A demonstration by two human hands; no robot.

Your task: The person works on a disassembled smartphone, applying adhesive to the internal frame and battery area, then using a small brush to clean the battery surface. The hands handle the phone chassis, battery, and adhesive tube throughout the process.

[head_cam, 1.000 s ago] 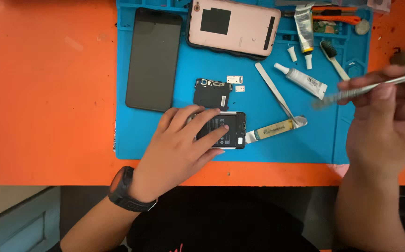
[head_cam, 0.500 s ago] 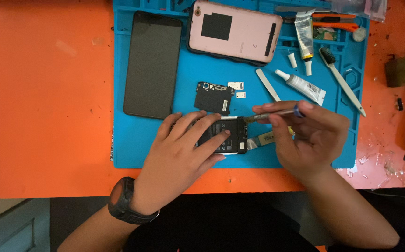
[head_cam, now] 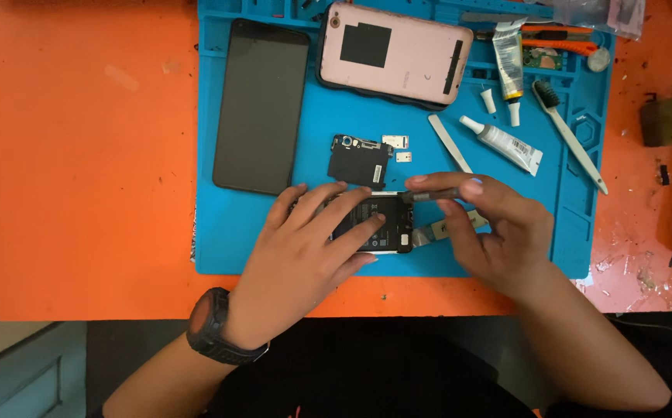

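- Left hand (head_cam: 305,248) lies palm-down, fingers spread flat over the opened phone (head_cam: 374,223) on the blue mat (head_cam: 312,116).
- Right hand (head_cam: 491,232), just right of the phone, pinches a dark screwdriver (head_cam: 429,195), tip at the phone's upper edge.

Phone repair bench: blue mat (head_cam: 274,224), glue tubes (head_cam: 504,143)

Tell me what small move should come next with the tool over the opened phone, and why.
Probably lower the tool's tip onto the top right corner of the opened phone. The right hand pinches the tool level, with its tip just at that corner, and the left hand lies flat on the phone, pinning it to the blue mat.
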